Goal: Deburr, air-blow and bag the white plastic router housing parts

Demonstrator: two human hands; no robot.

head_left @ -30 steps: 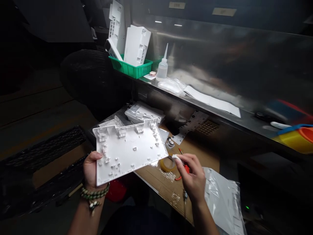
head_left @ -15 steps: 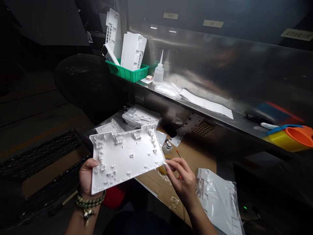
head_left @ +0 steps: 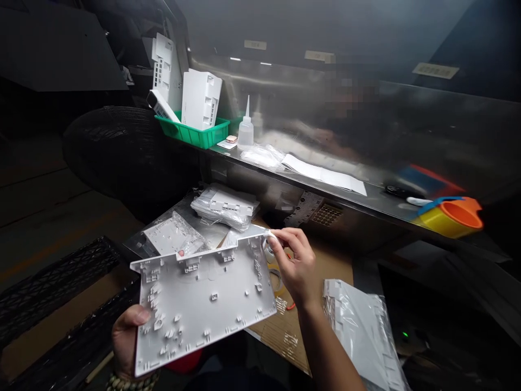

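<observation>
The right hand [head_left: 296,262], pinching a wad [head_left: 269,234], has risen near mid-frame to a corner of the studded white panel [head_left: 191,301] the left hand [head_left: 127,335] grips.

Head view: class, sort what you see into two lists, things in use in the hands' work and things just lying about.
In use:
- white plastic panel, in the left hand
- small white wad, in the right hand

Apparently lying about:
- green tray
- nozzle bottle
- bagged panel
</observation>
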